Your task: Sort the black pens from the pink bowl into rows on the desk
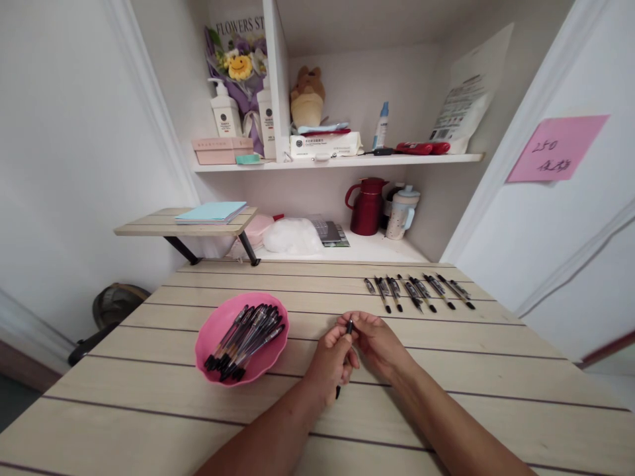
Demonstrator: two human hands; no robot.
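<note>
A black pen [350, 326] is held over the middle of the table. My left hand [331, 357] is closed round its barrel, and the pen's black lower end pokes out below that fist. My right hand [373, 340] pinches at the upper end with thumb and fingers, touching the left fingertips. Most of the barrel is hidden by my fingers. To the left stands a pink bowl [202, 350] with a scalloped rim, holding many black-capped gel pens [248, 337]. Beyond my right hand, a row of separated pen parts [419, 294] lies on the table.
The wood-plank table [149, 383] carries a small raised shelf [208, 228] with blue paper [213, 212] at the back left. Behind are cubby shelves with a red jug [367, 208], a pale cup [401, 215] and bottles. A pink note [558, 149] is stuck on the right.
</note>
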